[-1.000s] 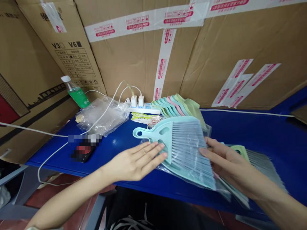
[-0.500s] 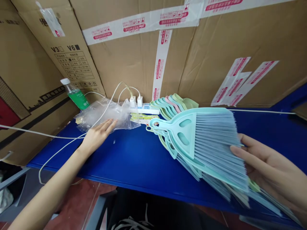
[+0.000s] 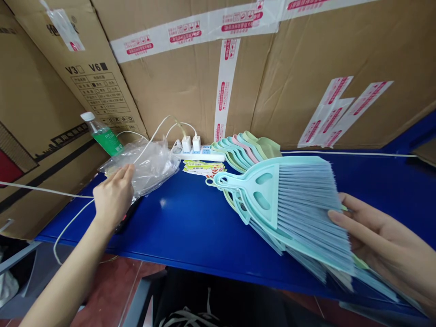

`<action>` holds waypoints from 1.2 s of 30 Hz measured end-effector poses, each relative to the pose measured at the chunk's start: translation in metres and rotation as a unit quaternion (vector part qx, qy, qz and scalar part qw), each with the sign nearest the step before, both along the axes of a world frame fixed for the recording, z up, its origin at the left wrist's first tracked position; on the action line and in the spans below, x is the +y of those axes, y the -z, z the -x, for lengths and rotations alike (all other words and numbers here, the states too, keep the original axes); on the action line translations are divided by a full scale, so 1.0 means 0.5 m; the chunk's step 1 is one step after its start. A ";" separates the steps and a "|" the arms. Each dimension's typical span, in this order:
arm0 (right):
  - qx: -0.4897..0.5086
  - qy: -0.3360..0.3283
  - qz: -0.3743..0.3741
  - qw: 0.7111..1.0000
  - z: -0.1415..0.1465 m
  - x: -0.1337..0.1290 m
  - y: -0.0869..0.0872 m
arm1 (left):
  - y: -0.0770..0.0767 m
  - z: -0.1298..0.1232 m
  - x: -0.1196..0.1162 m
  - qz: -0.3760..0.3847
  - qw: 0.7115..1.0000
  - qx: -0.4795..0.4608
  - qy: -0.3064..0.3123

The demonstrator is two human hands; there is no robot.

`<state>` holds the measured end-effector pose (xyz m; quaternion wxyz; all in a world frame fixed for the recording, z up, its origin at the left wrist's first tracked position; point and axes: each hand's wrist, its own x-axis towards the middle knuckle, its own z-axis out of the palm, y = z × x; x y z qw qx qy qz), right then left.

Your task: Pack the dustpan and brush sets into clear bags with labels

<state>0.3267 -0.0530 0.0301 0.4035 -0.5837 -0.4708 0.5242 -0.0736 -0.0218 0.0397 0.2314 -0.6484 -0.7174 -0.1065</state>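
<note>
My left hand (image 3: 114, 195) is closed on the near edge of a crumpled pile of clear plastic bags (image 3: 153, 163) at the left of the blue table. Part of a black object (image 3: 129, 215) shows beneath that hand; its kind is hidden. At the right, my right hand (image 3: 378, 240) grips the bristle end of a light-blue hand broom (image 3: 303, 195), thumb on top of the bristles and fingers underneath. The broom lies on a matching dustpan, over several more brooms and dustpans in a fanned stack.
Behind stand several pastel dustpans (image 3: 245, 147) in a row. A white power strip (image 3: 211, 155) with plugged chargers, yellow-and-white packets (image 3: 204, 168) and a green-labelled bottle (image 3: 106, 138) sit along the back. White cables cross the left side. Cardboard boxes (image 3: 190, 77) wall the blue table (image 3: 190, 227).
My left hand has moved left and toward me, its fingers now curled, and the plastic bags have shifted left with it. The black object has come into sight. My right hand stays at the broom.
</note>
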 end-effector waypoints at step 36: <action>-0.425 0.008 -0.447 0.787 0.015 -0.011 -0.003 | 0.002 -0.287 0.046 0.119 0.860 0.008 0.497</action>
